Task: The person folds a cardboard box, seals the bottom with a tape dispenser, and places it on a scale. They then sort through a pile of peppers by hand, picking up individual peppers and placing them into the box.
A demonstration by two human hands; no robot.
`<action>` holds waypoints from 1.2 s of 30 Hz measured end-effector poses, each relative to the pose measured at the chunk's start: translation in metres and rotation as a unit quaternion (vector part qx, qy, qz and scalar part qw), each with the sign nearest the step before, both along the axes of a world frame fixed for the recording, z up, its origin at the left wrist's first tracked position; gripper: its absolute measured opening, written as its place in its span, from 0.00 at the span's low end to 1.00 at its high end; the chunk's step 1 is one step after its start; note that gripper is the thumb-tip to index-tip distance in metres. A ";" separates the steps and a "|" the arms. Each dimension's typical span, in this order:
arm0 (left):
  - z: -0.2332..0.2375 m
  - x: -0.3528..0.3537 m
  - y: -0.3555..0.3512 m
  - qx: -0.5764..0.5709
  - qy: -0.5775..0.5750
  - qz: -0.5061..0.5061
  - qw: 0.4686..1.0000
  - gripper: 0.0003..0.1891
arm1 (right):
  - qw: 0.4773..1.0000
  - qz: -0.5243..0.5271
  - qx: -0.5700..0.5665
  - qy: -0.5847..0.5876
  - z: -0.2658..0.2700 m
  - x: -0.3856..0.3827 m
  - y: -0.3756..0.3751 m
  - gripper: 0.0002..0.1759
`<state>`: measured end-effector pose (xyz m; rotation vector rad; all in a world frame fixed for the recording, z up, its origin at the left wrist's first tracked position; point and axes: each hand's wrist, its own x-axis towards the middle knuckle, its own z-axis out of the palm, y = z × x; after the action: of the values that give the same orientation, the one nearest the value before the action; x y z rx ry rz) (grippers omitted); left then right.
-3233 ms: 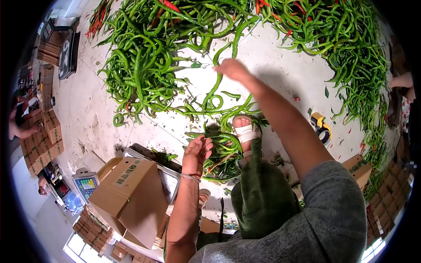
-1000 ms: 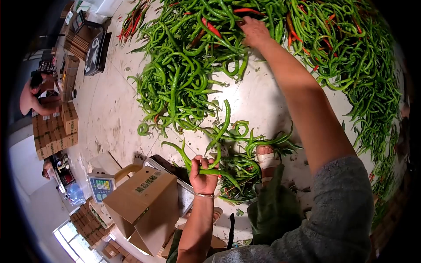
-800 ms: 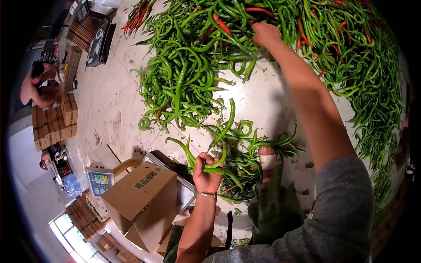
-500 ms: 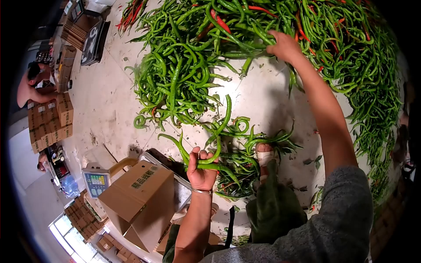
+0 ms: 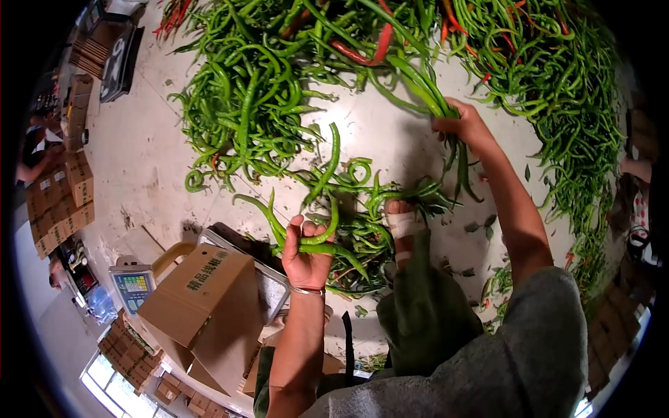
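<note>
Curled fingers of my left hand (image 5: 305,259) hold a few long green chili peppers (image 5: 347,255), their ends sticking out on both sides. Farther out, my right hand (image 5: 463,128) is closed round a bunch of long green chili peppers (image 5: 426,90). Some of that bunch points up toward the pile, and other ends hang below the hand. A loose heap of green chili peppers (image 5: 244,115) covers the floor ahead. Two red chili peppers (image 5: 384,43) show near the bunch. Below my left hand, a smaller heap of green peppers (image 5: 373,240) lies beside my foot.
An open cardboard box (image 5: 209,285) stands on a scale (image 5: 273,289) at my left, with its display (image 5: 134,285) beside it. More peppers (image 5: 578,132) spread along the right. Stacked cartons (image 5: 63,202) and a person (image 5: 43,157) are at the far left.
My right hand has drawn back toward me from the pile, bringing the bunch of green chili peppers along. My left hand keeps its hold. The whole view has shifted slightly.
</note>
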<state>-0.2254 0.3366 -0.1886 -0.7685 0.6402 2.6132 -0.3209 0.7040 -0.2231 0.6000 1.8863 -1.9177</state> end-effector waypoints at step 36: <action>0.002 0.042 0.021 -0.001 -0.027 -0.075 0.997 0.15 | 0.934 -0.195 0.289 -0.078 -0.109 0.143 0.086 0.13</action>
<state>-0.1833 0.3580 -0.1867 -0.7585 0.6588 2.4470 -0.1783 0.7896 -0.3319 1.3503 2.3595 -1.4252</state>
